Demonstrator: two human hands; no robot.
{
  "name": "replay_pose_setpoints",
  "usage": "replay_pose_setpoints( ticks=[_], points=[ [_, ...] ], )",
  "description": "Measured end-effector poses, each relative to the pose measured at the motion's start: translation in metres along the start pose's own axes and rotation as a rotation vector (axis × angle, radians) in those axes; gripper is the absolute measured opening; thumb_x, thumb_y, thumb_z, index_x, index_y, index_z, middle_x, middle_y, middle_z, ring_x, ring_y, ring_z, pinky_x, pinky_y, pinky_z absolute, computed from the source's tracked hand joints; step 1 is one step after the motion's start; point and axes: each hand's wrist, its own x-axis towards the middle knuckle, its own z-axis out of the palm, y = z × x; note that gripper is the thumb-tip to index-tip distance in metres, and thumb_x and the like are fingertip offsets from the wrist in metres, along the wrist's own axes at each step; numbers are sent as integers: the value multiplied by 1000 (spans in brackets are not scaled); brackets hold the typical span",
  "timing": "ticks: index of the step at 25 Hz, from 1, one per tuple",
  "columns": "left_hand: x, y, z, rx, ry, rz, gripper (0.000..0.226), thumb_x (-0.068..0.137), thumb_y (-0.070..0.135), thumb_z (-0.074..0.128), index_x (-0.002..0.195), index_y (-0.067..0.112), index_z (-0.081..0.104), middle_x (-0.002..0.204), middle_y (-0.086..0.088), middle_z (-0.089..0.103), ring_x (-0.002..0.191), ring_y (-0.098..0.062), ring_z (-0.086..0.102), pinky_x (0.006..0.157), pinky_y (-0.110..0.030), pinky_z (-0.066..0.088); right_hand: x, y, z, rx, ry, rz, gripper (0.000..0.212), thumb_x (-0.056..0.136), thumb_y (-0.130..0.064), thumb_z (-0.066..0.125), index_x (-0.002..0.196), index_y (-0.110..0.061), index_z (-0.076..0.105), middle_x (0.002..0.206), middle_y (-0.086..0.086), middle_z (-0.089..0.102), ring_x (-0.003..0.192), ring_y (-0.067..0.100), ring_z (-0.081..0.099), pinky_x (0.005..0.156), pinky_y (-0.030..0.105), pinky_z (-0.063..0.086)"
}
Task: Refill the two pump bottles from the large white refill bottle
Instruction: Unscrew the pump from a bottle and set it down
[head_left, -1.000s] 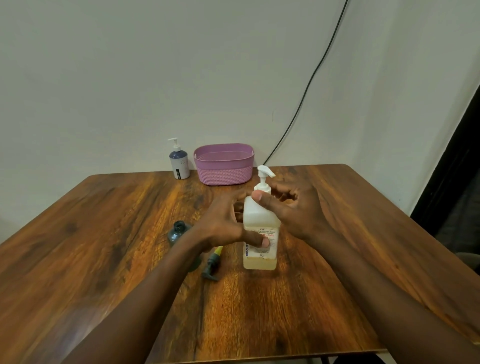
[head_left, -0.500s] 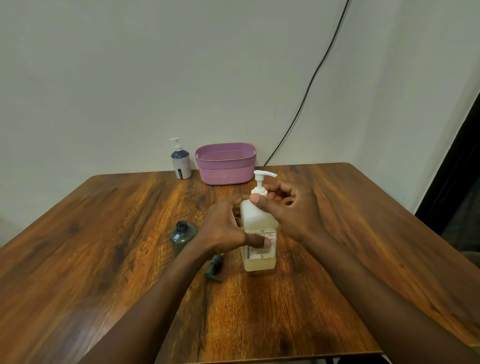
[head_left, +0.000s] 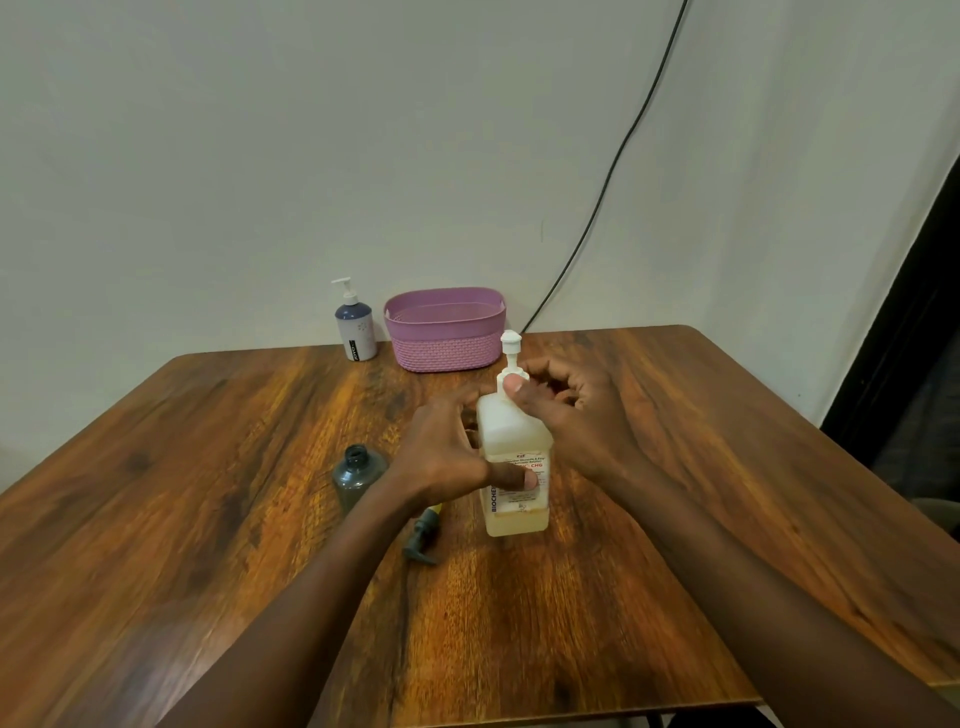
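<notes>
The job looks barely started. The small dark grey plastic bottle stands uncapped at nine o'clock of the large white translucent refill bottle, with its dark pump head lying on the brown wooden surface at seven o'clock. The blue-and-white pump bottle waits capped at eleven o'clock by the wall, beside a purple woven-look plastic basket. Nothing appears poured yet — the refill bottle, upright mid-surface, has its own white pump on. The left hand wraps the refill bottle's body, thumb across the front. The right hand curls round the pump's collar at the neck — likely to unscrew it.
</notes>
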Motion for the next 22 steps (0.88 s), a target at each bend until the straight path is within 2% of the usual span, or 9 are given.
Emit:
replay_pose_setpoints(
  ticks=[2, 4, 7, 9, 14, 15, 18, 20, 22],
  points=[
    [1, -1, -1, 13, 10, 4, 98, 43, 51, 96, 130, 28, 59, 112, 11, 74, 101, -5, 71, 86, -37, 61, -1, 3, -4, 110, -69, 36, 28, 99, -33, 64, 120, -19, 74, 110, -5, 75, 99, 13, 72, 83, 45, 62],
    [0, -2, 0, 31, 17, 12, 97, 45, 48, 97, 131, 28, 58, 114, 11, 73, 103, -5, 70, 87, -35, 61, -4, 0, -6, 79, -41, 31, 41, 92, -45, 70, 124, -20, 72, 111, -10, 74, 99, 1, 70, 85, 28, 61],
    [-1, 0, 2, 87, 14, 25, 91, 52, 42, 98, 132, 26, 58, 113, 10, 73, 99, -4, 70, 84, -32, 61, -6, -4, -2, -158, 133, -5, 54, 63, -67, 83, 96, -26, 70, 86, -13, 70, 75, -2, 65, 62, 13, 55],
    [-1, 1, 5, 85, 1, 12, 93, 52, 42, 98, 133, 27, 57, 111, 10, 73, 97, -3, 70, 83, -30, 62, -3, -5, 0, -166, 158, 5, 45, 65, -60, 87, 88, -26, 69, 81, -11, 70, 69, -2, 63, 59, 16, 54],
    [1, -2, 3, 38, 11, -32, 100, 41, 53, 95, 130, 27, 57, 113, 9, 73, 102, -8, 71, 85, -38, 62, 1, -1, -6, 71, -114, 33, 25, 98, -32, 65, 119, -20, 74, 108, -6, 76, 95, 10, 72, 79, 43, 63],
    [2, -2, 3, 45, 12, -27, 101, 42, 52, 95, 132, 27, 56, 114, 8, 73, 103, -9, 70, 86, -38, 62, 0, -2, -6, 62, -137, 36, 30, 97, -39, 66, 120, -21, 73, 110, -8, 75, 96, 9, 72, 81, 43, 63],
    [1, 0, 5, 57, 12, -14, 93, 50, 42, 98, 132, 26, 58, 115, 9, 72, 103, -7, 70, 85, -36, 62, -3, -4, -4, -247, 19, -40, 58, 70, -67, 80, 110, -28, 67, 99, -20, 68, 87, -2, 65, 70, 16, 56],
    [1, 1, 6, 70, 2, -14, 90, 51, 41, 98, 131, 26, 58, 111, 10, 73, 98, -5, 71, 82, -34, 63, -4, -4, -2, -305, 124, -51, 52, 66, -64, 84, 98, -26, 66, 87, -16, 67, 76, 2, 63, 62, 19, 54],
    [1, 1, 6, 67, 1, -19, 96, 47, 48, 96, 132, 27, 57, 108, 10, 74, 95, -4, 72, 80, -35, 63, -2, -3, -2, -209, 101, -39, 38, 78, -49, 82, 105, -25, 72, 93, -15, 71, 81, 3, 66, 69, 27, 59]
  ],
)
